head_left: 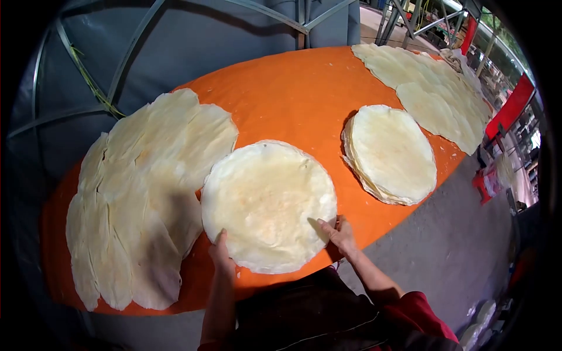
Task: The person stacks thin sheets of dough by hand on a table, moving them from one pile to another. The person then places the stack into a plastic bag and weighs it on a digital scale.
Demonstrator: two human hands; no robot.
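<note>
A round, pale stack of thin flatbreads [269,205] lies at the front of the orange tabletop. My left hand [221,255] grips its lower left edge, thumb on top and fingers hidden underneath or behind. At the lower right edge, my right hand [341,235] holds the same stack, its thumb pressed over the rim. How many sheets are between my fingers cannot be made out. To the left, overlapping flatbread sheets [140,169] are spread out, and my shadow falls on them.
A second flatbread stack [391,153] stands to the right on the orange tablecloth [281,88]. More overlapping sheets [427,88] cover the far right end. Behind the table hangs a grey tarp [199,41] with metal bars. Grey floor [445,234] shows at the right.
</note>
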